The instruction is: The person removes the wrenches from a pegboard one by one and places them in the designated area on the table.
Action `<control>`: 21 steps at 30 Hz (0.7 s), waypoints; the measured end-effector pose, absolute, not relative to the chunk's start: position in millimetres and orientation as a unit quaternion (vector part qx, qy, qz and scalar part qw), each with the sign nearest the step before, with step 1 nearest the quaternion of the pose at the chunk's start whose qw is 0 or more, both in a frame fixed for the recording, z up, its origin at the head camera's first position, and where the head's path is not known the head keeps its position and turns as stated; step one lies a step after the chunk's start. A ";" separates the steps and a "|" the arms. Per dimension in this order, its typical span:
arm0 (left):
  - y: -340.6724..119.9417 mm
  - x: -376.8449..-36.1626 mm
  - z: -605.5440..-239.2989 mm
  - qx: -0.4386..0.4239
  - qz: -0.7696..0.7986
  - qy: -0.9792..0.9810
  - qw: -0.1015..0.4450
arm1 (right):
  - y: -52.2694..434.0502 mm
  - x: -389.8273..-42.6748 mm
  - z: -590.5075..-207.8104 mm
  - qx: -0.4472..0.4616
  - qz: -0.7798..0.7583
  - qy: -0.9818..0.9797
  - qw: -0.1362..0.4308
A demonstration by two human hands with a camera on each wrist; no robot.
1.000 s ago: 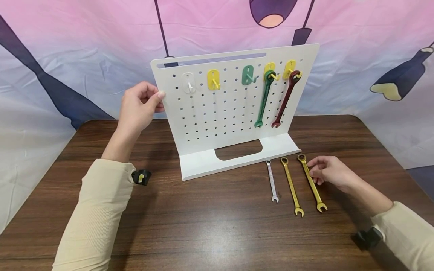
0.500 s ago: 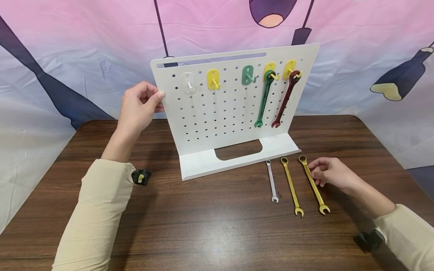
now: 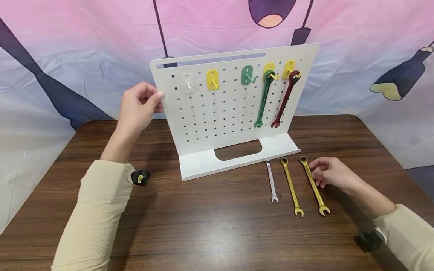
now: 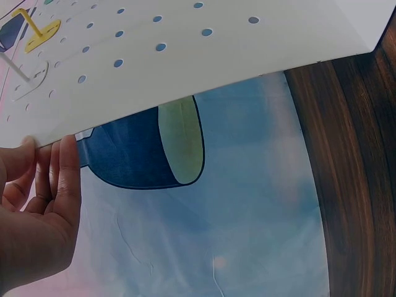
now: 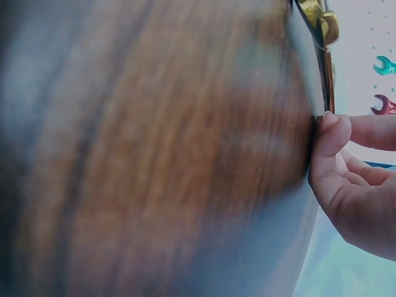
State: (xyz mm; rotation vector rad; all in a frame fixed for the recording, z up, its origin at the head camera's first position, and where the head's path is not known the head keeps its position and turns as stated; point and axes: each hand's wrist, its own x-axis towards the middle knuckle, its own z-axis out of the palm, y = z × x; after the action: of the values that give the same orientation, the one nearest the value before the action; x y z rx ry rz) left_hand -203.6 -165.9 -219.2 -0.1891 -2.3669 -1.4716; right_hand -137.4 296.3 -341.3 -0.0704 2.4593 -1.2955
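Observation:
My left hand (image 3: 137, 109) pinches the left edge of a white pegboard stand (image 3: 200, 146), thumb in front and fingers behind. In the left wrist view, the fingertips (image 4: 65, 151) meet that edge. At the table's right side, my right hand (image 3: 333, 175) pinches the shank of a gold combination wrench (image 3: 316, 191) lying on the wood, ring end toward the board. To its left lie a second gold wrench (image 3: 291, 182) and a smaller silver wrench (image 3: 271, 180), roughly parallel. A green wrench (image 3: 263, 101) and a dark red wrench (image 3: 285, 99) hang by their ring ends from yellow hooks.
A bare white hook (image 3: 188, 83), a yellow hook (image 3: 213, 80) and a green hook (image 3: 248, 75) also sit on the board. The brown wooden table (image 3: 190, 222) reaches a printed cloth backdrop (image 3: 101, 56) behind. Black wrist cameras sit at both cuffs.
The gold wrench in my right hand has slid slightly toward me and to the right, its open end most visibly. My left hand keeps its hold on the board.

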 end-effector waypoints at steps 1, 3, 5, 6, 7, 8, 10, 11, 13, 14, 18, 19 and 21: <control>-166.0 -203.7 -219.2 -0.067 -0.519 -0.834 0.173 | 295.8 -137.6 -341.2 -0.024 -0.456 0.871 0.179; -166.2 -203.8 -219.3 -0.068 -0.519 -0.835 0.173 | 294.9 -137.9 -340.7 -0.024 -0.453 0.873 0.179; -166.4 -203.9 -219.4 -0.067 -0.520 -0.834 0.172 | 294.4 -138.3 -340.6 -0.025 -0.451 0.874 0.180; -166.5 -204.0 -219.5 -0.067 -0.520 -0.834 0.171 | 294.3 -138.6 -340.6 -0.025 -0.451 0.874 0.180; -166.6 -204.0 -219.5 -0.067 -0.521 -0.834 0.171 | 294.1 -138.8 -340.7 -0.024 -0.451 0.874 0.180; -166.6 -204.0 -219.5 -0.067 -0.521 -0.833 0.171 | 294.1 -139.0 -340.7 -0.024 -0.451 0.874 0.180; -166.8 -204.0 -219.5 -0.066 -0.520 -0.834 0.171 | 294.1 -139.5 -341.0 -0.022 -0.450 0.874 0.180; -166.9 -204.0 -219.6 -0.066 -0.519 -0.834 0.172 | 294.0 -139.7 -341.1 -0.021 -0.450 0.875 0.179; -167.0 -204.0 -219.7 -0.065 -0.518 -0.836 0.171 | 293.8 -140.0 -341.6 -0.019 -0.449 0.875 0.178; -167.0 -204.0 -219.8 -0.065 -0.517 -0.836 0.171 | 293.7 -140.2 -341.9 -0.018 -0.449 0.876 0.177; -167.1 -204.2 -220.0 -0.066 -0.516 -0.836 0.172 | 293.2 -140.4 -342.7 -0.017 -0.447 0.878 0.172; -167.1 -204.2 -220.0 -0.067 -0.516 -0.836 0.173 | 293.1 -140.4 -342.8 -0.017 -0.446 0.878 0.170; -167.1 -204.3 -219.9 -0.069 -0.516 -0.836 0.174 | 292.9 -140.3 -343.1 -0.015 -0.446 0.880 0.166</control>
State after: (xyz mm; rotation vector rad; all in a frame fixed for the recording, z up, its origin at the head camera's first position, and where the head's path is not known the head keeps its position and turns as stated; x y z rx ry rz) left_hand -204.3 -167.1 -219.9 -0.1944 -2.3705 -1.4625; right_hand -140.3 292.9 -343.1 -0.0441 2.5039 -1.2684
